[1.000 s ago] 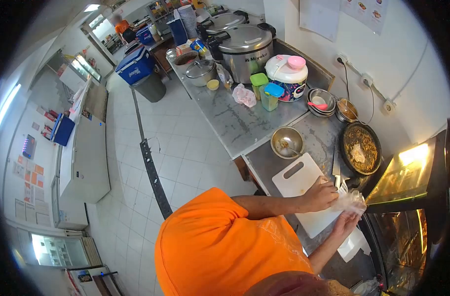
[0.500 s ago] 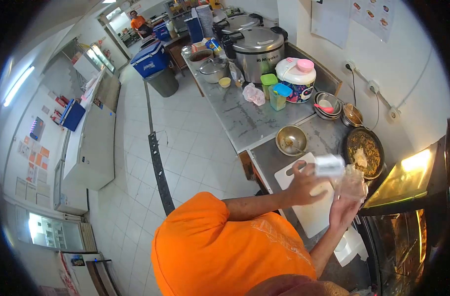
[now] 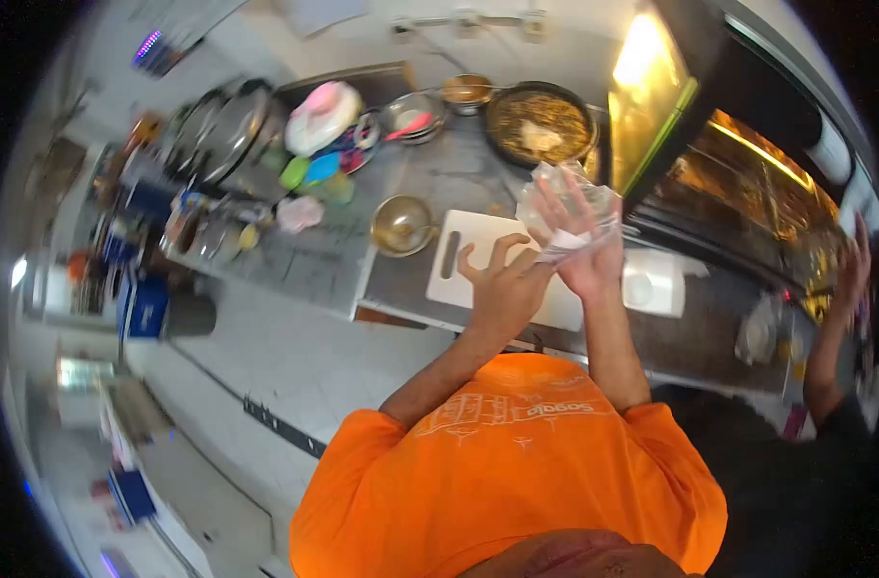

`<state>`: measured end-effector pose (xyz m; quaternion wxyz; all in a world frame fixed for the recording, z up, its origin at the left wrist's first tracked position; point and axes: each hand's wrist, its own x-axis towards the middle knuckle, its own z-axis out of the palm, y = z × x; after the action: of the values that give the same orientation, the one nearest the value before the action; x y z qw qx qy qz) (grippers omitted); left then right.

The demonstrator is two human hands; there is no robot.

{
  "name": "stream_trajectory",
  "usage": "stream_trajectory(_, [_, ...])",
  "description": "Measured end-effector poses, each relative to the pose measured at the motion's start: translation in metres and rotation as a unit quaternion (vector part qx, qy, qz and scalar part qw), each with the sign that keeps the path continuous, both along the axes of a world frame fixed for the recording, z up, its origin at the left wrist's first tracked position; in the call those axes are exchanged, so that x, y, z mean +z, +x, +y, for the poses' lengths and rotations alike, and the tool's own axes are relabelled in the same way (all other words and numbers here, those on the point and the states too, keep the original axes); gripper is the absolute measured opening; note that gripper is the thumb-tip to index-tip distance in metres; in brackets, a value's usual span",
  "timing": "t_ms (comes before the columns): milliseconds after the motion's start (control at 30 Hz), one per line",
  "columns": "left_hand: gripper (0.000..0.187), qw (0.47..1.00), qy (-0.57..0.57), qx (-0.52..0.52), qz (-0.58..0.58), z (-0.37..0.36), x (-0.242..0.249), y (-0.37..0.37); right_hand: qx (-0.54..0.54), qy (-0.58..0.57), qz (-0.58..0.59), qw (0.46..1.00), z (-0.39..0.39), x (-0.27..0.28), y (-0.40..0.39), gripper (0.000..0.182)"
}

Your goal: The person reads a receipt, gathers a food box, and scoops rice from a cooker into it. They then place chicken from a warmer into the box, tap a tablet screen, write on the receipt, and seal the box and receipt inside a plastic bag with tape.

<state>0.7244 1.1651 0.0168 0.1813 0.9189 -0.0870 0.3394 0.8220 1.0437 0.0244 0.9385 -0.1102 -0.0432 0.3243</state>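
A clear plastic glove (image 3: 608, 207) covers the fingers of my right hand (image 3: 594, 265), which are spread open inside it, palm up. My left hand (image 3: 507, 294) is beside it, some fingers curled and the others pinching the white, bunched edge of the glove near the right palm. Below both hands lies a white cutting board (image 3: 468, 236). Just beyond them is a black pan (image 3: 497, 144) of brown chopped food with a pale piece on top. A metal bowl (image 3: 391, 214) stands left of the board.
A glass-fronted, lit warming cabinet (image 3: 738, 193) borders the counter on the right. Another person's hand (image 3: 852, 270) is by it. A white foam box (image 3: 656, 284) sits right of the board. Stacked bowls (image 3: 415, 120), a rice cooker (image 3: 314, 135) and large pots (image 3: 218, 135) line the left.
My view has swung to the right, bringing the cabinet and another person's arm in. My left hand has come to the glove's edge; the blurred white object by it is no longer seen there.
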Motion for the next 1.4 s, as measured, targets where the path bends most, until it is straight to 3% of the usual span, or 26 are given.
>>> stream_trajectory(100, [0.006,0.994,-0.029,-0.084,0.067,-0.014,-0.006,0.002,-0.083,-0.064,0.043,0.994,-0.018,-0.011,0.005,0.064])
stream_trajectory(200, [0.009,0.981,-0.063,-0.148,0.111,-0.034,-0.028,0.012,-0.217,-0.065,0.213,0.950,-0.028,-0.067,0.038,0.061])
stream_trajectory(300, [0.014,0.973,-0.068,-0.170,0.140,-0.046,-0.043,0.016,-0.140,0.059,0.016,0.988,-0.061,-0.084,0.019,0.051])
stream_trajectory(400, [0.024,0.976,-0.058,-0.150,0.146,-0.053,-0.044,0.013,-0.263,-0.245,0.049,0.932,-0.070,-0.072,0.019,0.044])
stream_trajectory(433, [0.027,0.974,-0.076,-0.145,0.154,-0.053,-0.045,0.012,-0.364,-0.328,-0.023,0.872,-0.073,-0.075,0.023,0.043])
stream_trajectory(500, [0.032,0.971,-0.113,-0.130,0.166,-0.049,-0.045,0.012,-0.531,-0.470,-0.164,0.686,-0.082,-0.085,0.050,0.041])
stream_trajectory(533, [0.035,0.967,-0.109,-0.132,0.190,-0.044,-0.046,0.013,-0.633,-0.577,-0.224,0.464,-0.100,-0.089,0.074,0.031])
stream_trajectory(633, [0.032,0.915,-0.301,-0.166,0.212,-0.035,-0.066,0.018,-0.616,-0.696,-0.323,0.177,-0.123,-0.052,0.106,0.018])
stream_trajectory(700, [0.035,0.925,-0.275,-0.159,0.208,-0.026,-0.068,0.017,-0.545,-0.768,-0.301,0.150,-0.121,-0.049,0.121,0.015])
stream_trajectory(733, [0.037,0.931,-0.261,-0.151,0.205,-0.020,-0.068,0.016,-0.559,-0.760,-0.317,0.093,-0.126,-0.053,0.127,0.015])
stream_trajectory(833, [0.041,0.935,-0.293,-0.103,0.172,-0.008,-0.071,0.017,-0.561,-0.746,-0.359,0.017,-0.144,-0.062,0.133,0.013])
stream_trajectory(867, [0.043,0.909,-0.357,-0.096,0.191,-0.006,-0.070,0.015,-0.557,-0.759,-0.335,0.036,-0.151,-0.056,0.129,0.013])
stream_trajectory(1000, [0.047,0.916,-0.357,-0.045,0.175,0.015,-0.069,0.006,-0.554,-0.803,-0.217,-0.040,-0.193,-0.061,0.138,0.012])
stream_trajectory(1100, [0.049,0.920,-0.346,-0.004,0.185,0.032,-0.077,-0.002,-0.713,-0.675,-0.089,0.167,-0.226,-0.067,0.148,0.014])
stream_trajectory(1133, [0.049,0.917,-0.352,-0.004,0.185,0.035,-0.083,-0.003,-0.705,-0.678,-0.014,0.207,-0.229,-0.064,0.149,0.017])
stream_trajectory(1167, [0.049,0.916,-0.357,0.000,0.184,0.039,-0.087,-0.003,-0.741,-0.637,-0.042,0.207,-0.234,-0.072,0.153,0.021])
stream_trajectory(1233, [0.050,0.899,-0.395,-0.010,0.188,0.043,-0.096,0.002,-0.671,-0.647,0.024,0.361,-0.227,-0.096,0.157,0.028])
stream_trajectory(1300, [0.050,0.863,-0.461,-0.035,0.204,0.041,-0.098,0.007,-0.579,-0.609,-0.001,0.542,-0.215,-0.103,0.157,0.030])
stream_trajectory(1367, [0.049,0.876,-0.435,-0.050,0.200,0.030,-0.093,0.019,-0.602,-0.492,-0.087,0.623,-0.201,-0.115,0.164,0.031])
stream_trajectory(1400, [0.049,0.873,-0.437,-0.067,0.205,0.029,-0.094,0.026,-0.571,-0.496,-0.036,0.654,-0.194,-0.106,0.161,0.032])
